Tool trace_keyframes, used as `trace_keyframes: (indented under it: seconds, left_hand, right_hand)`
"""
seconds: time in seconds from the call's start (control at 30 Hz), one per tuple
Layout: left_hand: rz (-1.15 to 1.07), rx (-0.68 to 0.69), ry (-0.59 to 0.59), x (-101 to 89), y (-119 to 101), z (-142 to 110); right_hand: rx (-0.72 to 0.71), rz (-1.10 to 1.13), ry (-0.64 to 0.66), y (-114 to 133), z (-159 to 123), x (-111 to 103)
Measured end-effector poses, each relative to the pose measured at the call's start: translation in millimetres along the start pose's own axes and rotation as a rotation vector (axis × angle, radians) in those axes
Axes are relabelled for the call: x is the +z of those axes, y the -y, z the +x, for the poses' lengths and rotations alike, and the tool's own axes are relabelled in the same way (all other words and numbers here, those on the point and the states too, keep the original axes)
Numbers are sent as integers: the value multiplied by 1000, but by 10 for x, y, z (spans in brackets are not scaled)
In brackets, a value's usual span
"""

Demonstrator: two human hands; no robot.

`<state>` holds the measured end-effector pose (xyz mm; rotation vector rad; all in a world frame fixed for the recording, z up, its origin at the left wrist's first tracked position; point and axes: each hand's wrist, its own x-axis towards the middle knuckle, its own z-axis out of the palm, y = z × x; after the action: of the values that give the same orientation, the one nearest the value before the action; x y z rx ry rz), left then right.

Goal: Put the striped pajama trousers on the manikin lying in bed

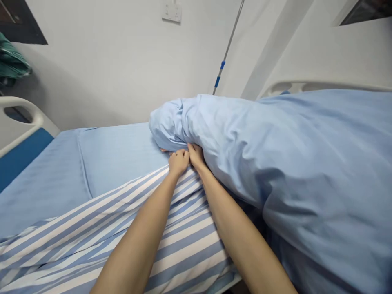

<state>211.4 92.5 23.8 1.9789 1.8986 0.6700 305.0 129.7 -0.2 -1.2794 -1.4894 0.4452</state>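
Tightly, left hand (178,162), right hand (196,157), fingers (183,154) curled, pinching the bunched blue duvet (232,163)

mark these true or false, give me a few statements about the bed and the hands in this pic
1. The left hand and right hand both meet the lower edge of a bunched pale blue cloth bundle. True.
2. The cloth beneath the forearms is plain green. False: it is a blue-and-white striped sheet.
3. A thin metal pole with blue clips runs up in front of the white wall. True.
4. A white wall socket plate is mounted above the pale blue bed sheet. True.
5. A wooden headboard stands at the left of the view. False: there is a white panel with a blue insert.
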Motion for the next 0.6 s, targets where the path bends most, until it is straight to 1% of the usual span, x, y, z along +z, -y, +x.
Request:
trace_keyframes:
  seconds: [0.07, 0.13, 0.27, 0.37, 0.47, 0.53, 0.57, 0.6]
  left_hand:
    - [11, -14, 1, -129, 178, -115]
    - [34, -52, -6, -317, 457, -275]
    - [97, -163, -44, -839, 1203, -698]
    - [135, -257, -78, -1268, 1775, -1076]
    - [178, -352, -117, -1616, 2323, -1478]
    - [310, -403, -156, -1776, 2683, -1740]
    - [374, -387, -160, -1836, 2857, -1861]
    - [434, -331, -145, -1885, 3022, -1974]
  right_hand:
    - [0, -116, 57, 94, -51, -9]
    - [-6, -162, 106, 197, -104, -11]
    - [10, -264, 172, 389, -222, 28]
    - [26, -368, 205, 577, -391, 133]
    - [8, -444, 244, 878, -691, 338]
    - [-26, -478, 272, 1130, -967, 547]
    - [-46, -491, 284, 1262, -1125, 675]
    - [-68, -500, 299, 1390, -1291, 818]
